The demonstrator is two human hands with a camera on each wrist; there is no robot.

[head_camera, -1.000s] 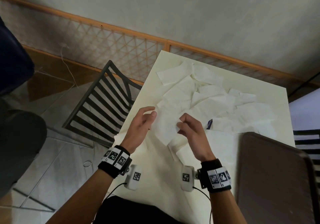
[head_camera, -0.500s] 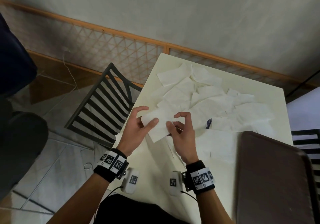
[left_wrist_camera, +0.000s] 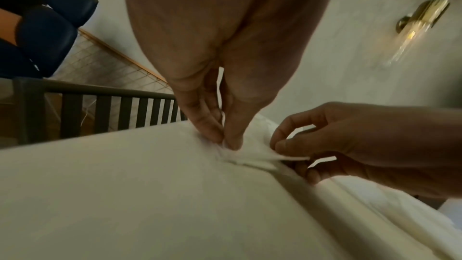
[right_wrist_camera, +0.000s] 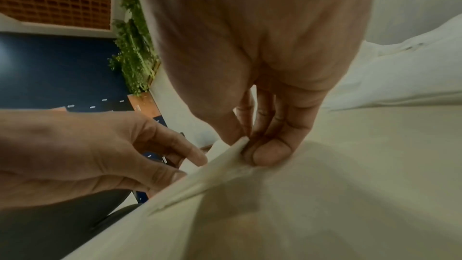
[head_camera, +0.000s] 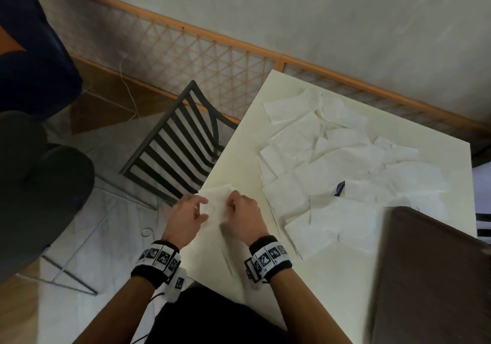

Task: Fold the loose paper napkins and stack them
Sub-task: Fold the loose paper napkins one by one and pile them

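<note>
Left hand [head_camera: 187,214] and right hand [head_camera: 243,210] both pinch one white napkin [head_camera: 216,202] between thumb and fingertips, low over the desk [head_camera: 239,136] at its near left edge. Napkin sits between the two grips, apparently folded; its long axis seems to run away from the person, though blur hampers this. Beyond, loose napkins [head_camera: 332,163] lie scattered across the desk.

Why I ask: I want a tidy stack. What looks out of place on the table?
The loose napkins lie scattered and overlapping at odd angles, unstacked. A small dark blue tag pokes out among them. Both hands pinch one napkin at the table's left edge.
</note>
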